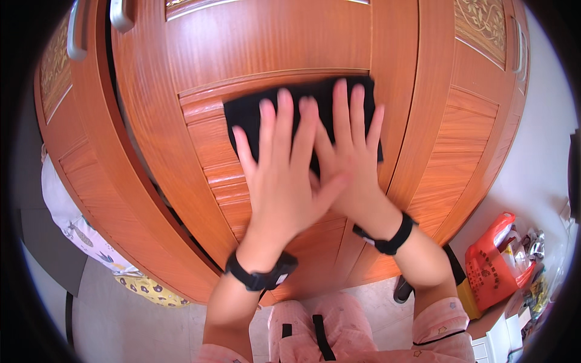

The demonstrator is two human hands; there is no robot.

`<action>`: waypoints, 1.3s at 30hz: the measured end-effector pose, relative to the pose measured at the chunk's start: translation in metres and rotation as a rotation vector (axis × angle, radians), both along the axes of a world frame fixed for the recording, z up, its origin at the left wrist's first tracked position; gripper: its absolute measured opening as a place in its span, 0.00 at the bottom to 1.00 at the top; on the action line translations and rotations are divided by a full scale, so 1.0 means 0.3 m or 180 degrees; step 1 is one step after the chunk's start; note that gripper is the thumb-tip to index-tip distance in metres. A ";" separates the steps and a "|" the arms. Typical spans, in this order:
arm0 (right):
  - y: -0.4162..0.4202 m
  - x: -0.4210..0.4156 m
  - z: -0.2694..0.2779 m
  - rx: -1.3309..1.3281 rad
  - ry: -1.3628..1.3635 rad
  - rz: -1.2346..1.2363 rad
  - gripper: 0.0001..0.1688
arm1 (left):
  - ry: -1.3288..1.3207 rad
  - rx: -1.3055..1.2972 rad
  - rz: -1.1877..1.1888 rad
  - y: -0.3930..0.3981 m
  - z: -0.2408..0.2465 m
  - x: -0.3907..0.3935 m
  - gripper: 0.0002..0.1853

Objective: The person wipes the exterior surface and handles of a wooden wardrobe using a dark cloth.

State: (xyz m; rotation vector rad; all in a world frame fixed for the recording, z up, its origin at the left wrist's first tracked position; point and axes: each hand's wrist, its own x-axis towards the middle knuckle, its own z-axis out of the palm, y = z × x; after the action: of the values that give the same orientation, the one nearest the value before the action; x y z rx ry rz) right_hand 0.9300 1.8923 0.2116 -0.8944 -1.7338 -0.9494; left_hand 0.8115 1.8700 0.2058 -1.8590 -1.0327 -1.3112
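A black cloth (320, 90) lies spread against the slatted lower panel of an orange-brown wooden wardrobe door (272, 41). My left hand (283, 181) is flat over the cloth's left and middle part, fingers spread. Over its right part rests my right hand (352, 168), fingers also apart. My left thumb crosses in front of the right hand near its thumb side. Neither hand curls around the cloth. Both hands are slightly blurred, and much of the cloth's lower edge is hidden behind them. Each wrist wears a black strap, with a small device visible on the left one (279, 272).
Metal handles (121, 16) stick out at the upper left. A dark gap (150, 181) runs beside the left door. Patterned fabric (72, 222) hangs at lower left. On the right stand a red plastic bag (492, 267) bearing writing and a white object (501, 338). A dark shoe (402, 290) is on the floor.
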 end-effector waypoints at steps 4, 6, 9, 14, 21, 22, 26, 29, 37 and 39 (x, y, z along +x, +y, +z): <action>0.003 0.123 -0.440 -0.0589 -0.0148 -0.0073 0.37 | 0.0361 -0.0852 -0.0335 -0.008 -0.395 0.063 0.49; -0.018 0.129 -0.539 -0.0605 -0.0303 0.0091 0.34 | 0.0353 -0.1118 -0.0222 -0.033 -0.528 0.065 0.50; -0.002 0.177 -0.438 -0.0819 -0.0492 -0.0052 0.33 | 0.0364 -0.1081 -0.0262 -0.012 -0.471 0.093 0.52; 0.072 0.225 0.075 0.0407 0.0102 -0.0233 0.34 | 0.0248 -0.0261 -0.0271 0.022 0.021 0.214 0.48; 0.075 0.256 -0.154 0.0056 0.0410 -0.0335 0.30 | 0.0465 -0.0417 0.0104 0.028 -0.150 0.276 0.51; 0.070 0.271 -0.291 -0.0055 0.0388 -0.0268 0.29 | 0.0497 -0.0588 0.0046 0.026 -0.277 0.281 0.52; 0.029 0.274 -0.906 -0.0835 0.0210 0.0110 0.27 | 0.0607 -0.1617 -0.0144 -0.036 -0.853 0.213 0.52; 0.007 0.263 -0.910 -0.0891 0.0207 0.0199 0.29 | 0.0517 -0.1418 -0.0207 -0.050 -0.885 0.193 0.52; 0.055 0.132 -0.188 0.0139 0.0633 0.0060 0.28 | -0.0150 -0.0462 -0.0109 0.010 -0.179 0.211 0.52; 0.072 0.149 -0.317 0.0039 0.0638 -0.0138 0.28 | 0.0025 -0.0630 -0.0103 0.027 -0.297 0.212 0.53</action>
State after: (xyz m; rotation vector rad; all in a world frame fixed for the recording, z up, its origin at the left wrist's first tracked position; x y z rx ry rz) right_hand 0.9747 1.9139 0.1164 -0.9882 -1.5425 -0.8667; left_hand 0.8752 1.8780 0.1166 -2.0323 -1.1689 -1.2575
